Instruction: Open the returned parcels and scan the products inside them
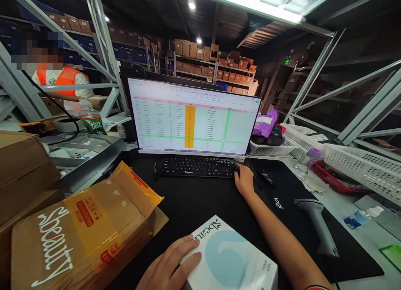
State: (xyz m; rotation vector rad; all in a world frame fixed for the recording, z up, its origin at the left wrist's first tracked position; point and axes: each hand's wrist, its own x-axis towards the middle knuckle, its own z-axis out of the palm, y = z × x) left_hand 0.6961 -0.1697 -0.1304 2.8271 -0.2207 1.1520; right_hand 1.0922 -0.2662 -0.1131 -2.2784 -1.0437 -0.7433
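Note:
At the bottom middle, a white box (232,256) with a light blue shape and "Sbeauty" lettering lies at an angle. My left hand (173,265) grips its left side, fingers laid over the top edge; the underside of the box is hidden. Farther forward, my right hand (244,179) rests on the right end of a black keyboard (194,167), with its fingers stretched over the number keys and nothing held. Behind the keyboard stands a monitor (166,123) showing a spreadsheet with an orange column and a green highlighted row.
A taped brown carton (94,214) lies at left. On the right are a black mouse (265,177), a grey barcode scanner (319,227), a spray bottle (360,218) and white baskets (363,166). A person in an orange vest (67,79) is beyond the metal frame.

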